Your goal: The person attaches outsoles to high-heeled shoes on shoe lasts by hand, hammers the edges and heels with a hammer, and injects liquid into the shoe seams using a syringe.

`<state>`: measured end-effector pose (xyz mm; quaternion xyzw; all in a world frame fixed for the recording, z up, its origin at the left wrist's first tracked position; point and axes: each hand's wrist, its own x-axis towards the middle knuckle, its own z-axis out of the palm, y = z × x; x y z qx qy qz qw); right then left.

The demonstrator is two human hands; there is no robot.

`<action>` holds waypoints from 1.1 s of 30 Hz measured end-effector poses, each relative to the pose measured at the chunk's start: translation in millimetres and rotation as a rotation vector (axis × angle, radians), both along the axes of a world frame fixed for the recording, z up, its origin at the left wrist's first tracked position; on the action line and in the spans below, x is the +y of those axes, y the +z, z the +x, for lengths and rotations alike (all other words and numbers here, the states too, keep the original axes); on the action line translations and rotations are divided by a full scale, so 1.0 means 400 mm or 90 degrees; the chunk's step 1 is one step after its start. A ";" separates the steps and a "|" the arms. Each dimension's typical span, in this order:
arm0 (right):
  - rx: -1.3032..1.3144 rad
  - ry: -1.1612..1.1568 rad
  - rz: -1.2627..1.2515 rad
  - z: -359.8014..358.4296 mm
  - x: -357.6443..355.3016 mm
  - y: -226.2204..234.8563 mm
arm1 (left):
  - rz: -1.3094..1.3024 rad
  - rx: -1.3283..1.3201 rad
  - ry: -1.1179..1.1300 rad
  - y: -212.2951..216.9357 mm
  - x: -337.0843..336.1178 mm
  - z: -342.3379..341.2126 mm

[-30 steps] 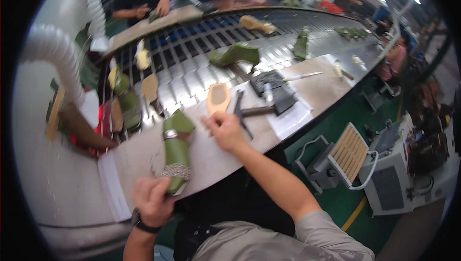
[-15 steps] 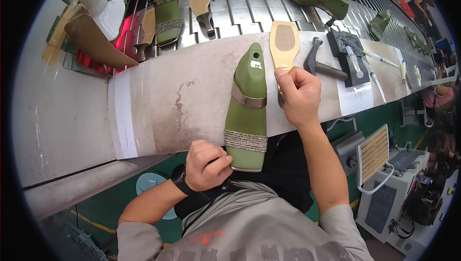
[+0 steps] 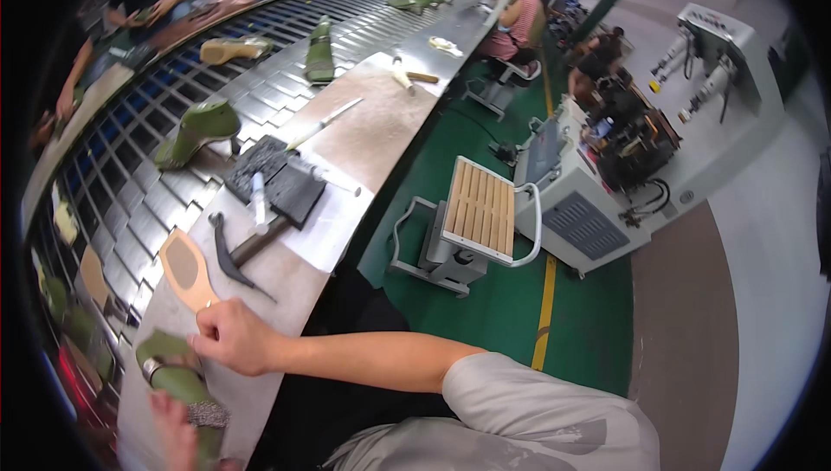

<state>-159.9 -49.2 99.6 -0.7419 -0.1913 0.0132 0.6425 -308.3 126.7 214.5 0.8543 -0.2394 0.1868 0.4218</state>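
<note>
My right hand (image 3: 234,337) is closed on the narrow end of a tan shoe sole (image 3: 184,267) with a grey-brown patch on its broad part. Beside it on the bench lies a green shoe last (image 3: 177,376) carrying a metallic strap and a glittery band. My left hand (image 3: 176,432) is at the last's near part, smeared by motion, so its grip is unclear. A hammer (image 3: 227,254) with a dark curved head rests just past the sole.
Beyond the hammer is a black block (image 3: 294,194) with a white-tipped tool on it. Several lasts, including one green last (image 3: 203,129), stand on the slatted metal conveyor (image 3: 130,185). A wooden-slatted seat (image 3: 479,209) and a grey machine (image 3: 576,203) are right. Other people sit farther off.
The view has swung to the right, so the bench now runs diagonally. My right hand still holds the sole; my left hand has moved up along the last from its bottom end.
</note>
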 end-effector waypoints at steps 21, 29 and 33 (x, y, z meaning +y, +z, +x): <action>0.406 0.064 0.347 -0.415 -0.382 -0.021 | -0.568 0.041 -0.041 -0.061 0.149 0.151; 0.490 0.122 0.291 -0.324 -0.276 -0.026 | -0.546 0.135 -0.102 0.043 0.075 0.173; 0.210 0.179 0.196 -0.302 -0.305 0.008 | -0.598 0.218 -0.098 0.015 -0.032 0.186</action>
